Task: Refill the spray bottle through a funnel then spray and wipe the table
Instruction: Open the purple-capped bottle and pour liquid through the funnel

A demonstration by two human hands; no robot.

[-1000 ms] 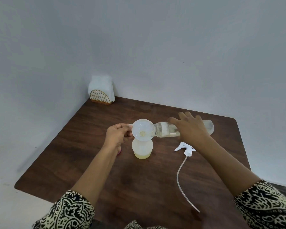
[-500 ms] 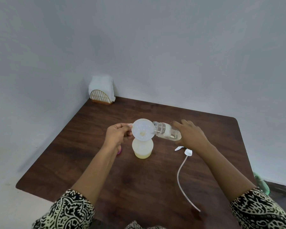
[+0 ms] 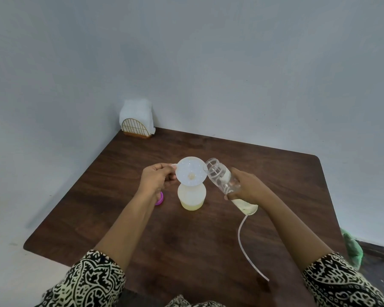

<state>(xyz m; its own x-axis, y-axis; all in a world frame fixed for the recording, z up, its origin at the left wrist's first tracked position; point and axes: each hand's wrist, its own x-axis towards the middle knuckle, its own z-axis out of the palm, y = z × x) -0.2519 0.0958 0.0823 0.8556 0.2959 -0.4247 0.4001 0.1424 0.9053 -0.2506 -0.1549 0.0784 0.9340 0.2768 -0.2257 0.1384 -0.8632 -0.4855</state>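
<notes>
Spray bottle [image 3: 191, 197] under funnel [image 3: 190, 174], yellowish liquid low; hands grip funnel tab, tilted refill bottle [image 3: 224, 182].

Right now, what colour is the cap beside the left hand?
Purple cap, head view.

Plain little corner room, nothing fancy

Two bare pale grey-blue walls [image 3: 231, 63] meet in a corner, and a dark brown wooden table [image 3: 264, 173] with rounded corners sits pushed right into it. At the table's far corner, up against the walls, there's a gold wire napkin holder [image 3: 135, 129] stuffed with white napkins [image 3: 136, 110]. The floor [image 3: 7, 260] on the left looks light and smooth, while a darker strip of floor shows at the right, where something crumpled and green [image 3: 353, 247] lies near the wall. Lighting is soft and even, no hard shadows.
</notes>
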